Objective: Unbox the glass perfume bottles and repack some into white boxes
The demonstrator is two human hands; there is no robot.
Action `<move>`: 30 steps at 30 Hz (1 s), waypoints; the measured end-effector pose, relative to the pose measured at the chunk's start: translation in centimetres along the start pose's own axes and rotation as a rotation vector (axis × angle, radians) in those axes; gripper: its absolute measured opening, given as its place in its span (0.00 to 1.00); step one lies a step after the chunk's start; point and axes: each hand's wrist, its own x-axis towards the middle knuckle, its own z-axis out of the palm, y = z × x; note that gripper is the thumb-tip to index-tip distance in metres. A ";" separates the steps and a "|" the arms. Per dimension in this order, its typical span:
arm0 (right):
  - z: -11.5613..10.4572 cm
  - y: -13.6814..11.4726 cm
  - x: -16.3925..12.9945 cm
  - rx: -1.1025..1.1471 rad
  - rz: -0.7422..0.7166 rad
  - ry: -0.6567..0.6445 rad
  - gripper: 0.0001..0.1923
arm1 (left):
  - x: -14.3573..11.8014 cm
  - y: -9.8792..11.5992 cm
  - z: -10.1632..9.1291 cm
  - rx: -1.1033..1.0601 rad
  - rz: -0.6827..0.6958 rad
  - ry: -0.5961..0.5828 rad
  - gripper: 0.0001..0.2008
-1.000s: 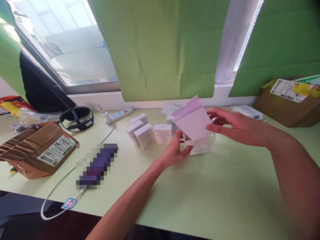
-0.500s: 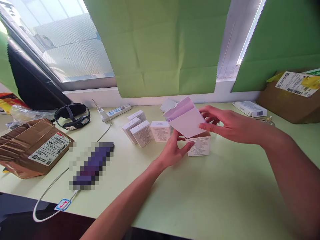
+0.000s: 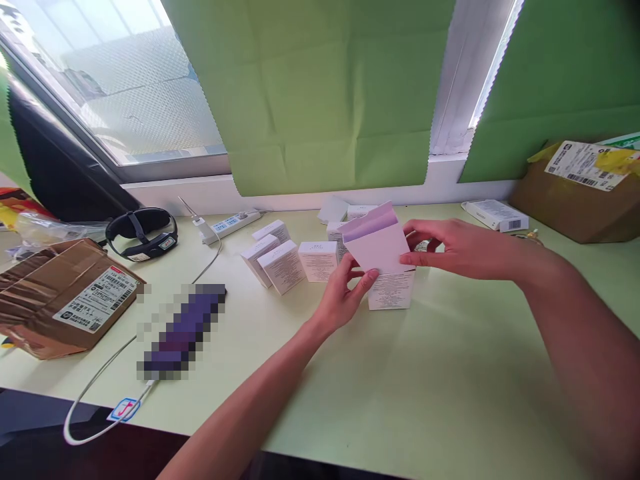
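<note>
The scene is brightly lit by daylight from the window [image 3: 125,87], which is overexposed. Soft shadows are cast on the worktop [image 3: 450,373]. Edges are bent by wide-angle distortion.

Both hands, left hand [image 3: 345,293] and right hand [image 3: 453,248], hold a white box [image 3: 387,273] on the table [image 3: 450,373].

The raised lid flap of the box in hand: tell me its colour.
White, tinged pale lilac by shade, on the lid flap, seen in the head view.
</note>
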 end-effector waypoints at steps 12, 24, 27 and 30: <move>-0.5 0.4 0.0 0.044 -0.030 -0.112 0.19 | -0.1 -0.6 0.1 -0.082 0.026 -0.063 0.16; -0.2 -0.2 -0.1 0.120 -0.054 0.105 0.24 | 0.0 -0.6 0.1 -0.040 0.034 0.014 0.15; -0.5 -0.1 -0.2 0.109 -0.055 0.075 0.25 | 0.0 -0.6 0.1 -0.043 0.026 0.018 0.15; -0.7 0.0 -0.3 0.080 -0.081 0.013 0.26 | -0.1 -0.5 0.1 -0.043 0.042 0.005 0.16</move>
